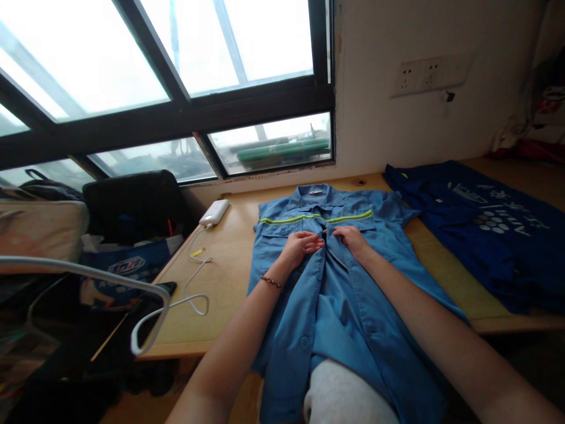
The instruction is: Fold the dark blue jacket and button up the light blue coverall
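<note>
A light blue work shirt (353,306) with a yellow-green reflective stripe across the chest lies front up on the wooden table (225,282), its hem hanging over the near edge onto my lap. My left hand (301,244) and my right hand (351,237) meet at the button placket just under the stripe. Both pinch the front edges of the shirt, fingers closed on the fabric. A thin bracelet sits on my left wrist.
A dark blue garment (485,229) with white print lies on the table's right part. A white power bank (215,212) with a looping white cable (194,294) lies at left. Bags (132,206) and a white hanger (145,330) crowd the left side. Window and wall stand behind.
</note>
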Tool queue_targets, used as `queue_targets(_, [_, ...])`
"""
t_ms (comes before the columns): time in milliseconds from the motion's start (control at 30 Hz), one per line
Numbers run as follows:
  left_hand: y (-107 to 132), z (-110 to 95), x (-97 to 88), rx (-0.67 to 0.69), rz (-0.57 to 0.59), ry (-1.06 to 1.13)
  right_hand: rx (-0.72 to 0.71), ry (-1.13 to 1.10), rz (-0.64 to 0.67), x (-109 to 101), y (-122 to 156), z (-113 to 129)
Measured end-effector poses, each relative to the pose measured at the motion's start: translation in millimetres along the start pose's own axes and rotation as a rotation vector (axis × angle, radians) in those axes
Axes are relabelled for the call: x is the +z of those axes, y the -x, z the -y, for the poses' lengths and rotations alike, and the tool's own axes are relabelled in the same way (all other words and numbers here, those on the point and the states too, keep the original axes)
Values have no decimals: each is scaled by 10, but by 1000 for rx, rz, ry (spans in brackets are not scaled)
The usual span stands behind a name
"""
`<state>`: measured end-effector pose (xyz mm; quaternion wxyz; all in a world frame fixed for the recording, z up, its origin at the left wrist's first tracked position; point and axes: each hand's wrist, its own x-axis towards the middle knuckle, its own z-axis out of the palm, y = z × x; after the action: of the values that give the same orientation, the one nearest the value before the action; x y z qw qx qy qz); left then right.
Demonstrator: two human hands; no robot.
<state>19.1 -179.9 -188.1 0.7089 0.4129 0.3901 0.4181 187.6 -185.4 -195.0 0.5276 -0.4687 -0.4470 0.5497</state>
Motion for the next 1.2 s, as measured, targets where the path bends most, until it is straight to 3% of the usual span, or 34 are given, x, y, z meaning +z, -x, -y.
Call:
queue_targets(233, [27, -14, 14, 11, 27, -11, 100, -49, 87, 7, -17, -71])
queue_targets(533, [66, -27, 47, 30, 16, -18, 192, -237, 77, 65, 124, 128])
queue_targets(667, [80, -23, 65, 44, 7, -67, 55, -33, 78, 90, 162, 108])
queue_targets(867, [75, 8, 113, 30, 24, -102, -391, 616, -62, 127, 220, 87])
queue_targets(1033, [63, 53, 152, 111, -61, -92, -436, 833, -84, 182, 286, 111])
queue_targets(1200, [43, 84, 162, 98, -123, 26, -390, 667, -44, 193, 234, 82])
